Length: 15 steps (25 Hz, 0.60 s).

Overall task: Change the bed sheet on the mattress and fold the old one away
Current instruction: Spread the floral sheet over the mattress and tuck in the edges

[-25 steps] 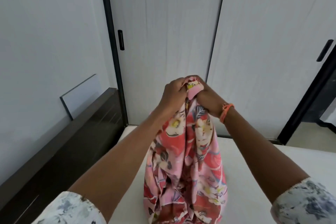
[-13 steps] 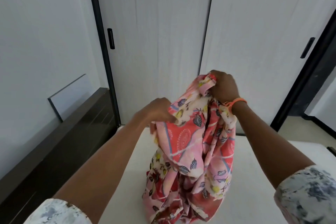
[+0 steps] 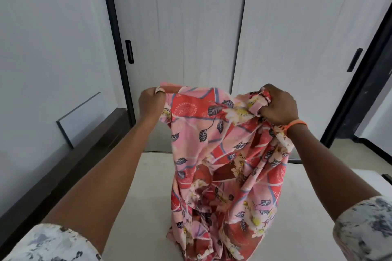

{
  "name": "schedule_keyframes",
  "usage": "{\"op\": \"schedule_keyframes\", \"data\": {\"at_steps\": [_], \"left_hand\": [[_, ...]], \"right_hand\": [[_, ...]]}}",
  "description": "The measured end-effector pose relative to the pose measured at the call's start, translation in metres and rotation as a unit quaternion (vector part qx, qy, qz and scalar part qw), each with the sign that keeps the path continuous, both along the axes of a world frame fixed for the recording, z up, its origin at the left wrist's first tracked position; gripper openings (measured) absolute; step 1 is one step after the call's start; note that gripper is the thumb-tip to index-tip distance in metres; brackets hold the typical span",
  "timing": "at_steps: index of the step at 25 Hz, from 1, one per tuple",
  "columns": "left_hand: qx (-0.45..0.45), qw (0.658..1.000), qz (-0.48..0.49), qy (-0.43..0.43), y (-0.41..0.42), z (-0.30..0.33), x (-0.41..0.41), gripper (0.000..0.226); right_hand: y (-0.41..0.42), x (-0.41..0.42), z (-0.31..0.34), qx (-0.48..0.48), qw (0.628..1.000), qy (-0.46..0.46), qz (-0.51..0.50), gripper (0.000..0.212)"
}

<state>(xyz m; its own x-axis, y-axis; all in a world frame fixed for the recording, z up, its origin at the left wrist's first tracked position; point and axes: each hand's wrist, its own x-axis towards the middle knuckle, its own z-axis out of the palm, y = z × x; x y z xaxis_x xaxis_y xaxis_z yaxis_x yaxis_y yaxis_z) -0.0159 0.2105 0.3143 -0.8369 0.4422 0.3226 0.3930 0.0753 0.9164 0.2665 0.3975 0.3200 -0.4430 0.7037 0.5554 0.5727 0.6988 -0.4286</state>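
A pink and red floral bed sheet (image 3: pixel 220 154) hangs bunched in front of me, its lower part piled on the bare white mattress (image 3: pixel 148 207). My left hand (image 3: pixel 150 105) pinches the sheet's top edge at the left. My right hand (image 3: pixel 277 108), with an orange band at the wrist, grips a gathered bunch of the edge at the right. The stretch of cloth between the two hands is held up and spread.
White sliding wardrobe doors (image 3: pixel 180 48) with black frames and handles stand straight ahead beyond the mattress. A dark wooden headboard (image 3: pixel 63 167) runs along the left wall, with a white panel (image 3: pixel 82 118) leaning on it. A doorway opens at the far right.
My hands were together at the sheet's top a second ago. They have drawn apart, the left going left and the right going right, spreading the sheet's upper edge between them.
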Motion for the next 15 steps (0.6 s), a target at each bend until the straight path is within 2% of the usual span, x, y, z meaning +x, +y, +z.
{"op": "schedule_keyframes", "data": {"at_steps": [2, 3, 5, 7, 8, 10, 12, 15], "left_hand": [[0.055, 0.994, -0.072, 0.052, -0.002, 0.012, 0.025, 0.021], [0.050, 0.986, -0.115, 0.106, 0.002, 0.019, 0.041, 0.023], [-0.005, 0.958, -0.188, 0.218, 0.012, 0.031, 0.074, 0.026], [-0.044, 0.937, -0.226, 0.261, 0.023, 0.043, 0.095, 0.020], [-0.050, 0.936, -0.230, 0.261, 0.025, 0.047, 0.097, 0.019], [-0.086, 0.941, -0.223, 0.241, 0.026, 0.051, 0.088, 0.020], [-0.163, 0.928, -0.219, 0.253, 0.020, 0.048, 0.070, 0.028], [-0.326, 0.878, -0.241, 0.255, 0.010, 0.027, 0.048, 0.034]], "right_hand": [[-0.009, -0.008, -0.001, -0.048, 0.997, -0.022, 0.049, 0.059], [-0.016, -0.016, -0.001, -0.081, 0.991, -0.007, 0.109, 0.064], [-0.036, -0.037, 0.000, -0.151, 0.950, 0.053, 0.268, 0.069], [-0.055, -0.054, 0.007, -0.184, 0.916, 0.056, 0.352, 0.064], [-0.062, -0.059, 0.010, -0.188, 0.911, 0.048, 0.365, 0.051], [-0.067, -0.063, 0.015, -0.150, 0.930, 0.046, 0.332, 0.020], [-0.060, -0.059, 0.013, -0.060, 0.965, 0.065, 0.247, 0.024], [-0.033, -0.054, 0.015, 0.020, 0.991, 0.105, 0.085, 0.026]]}}
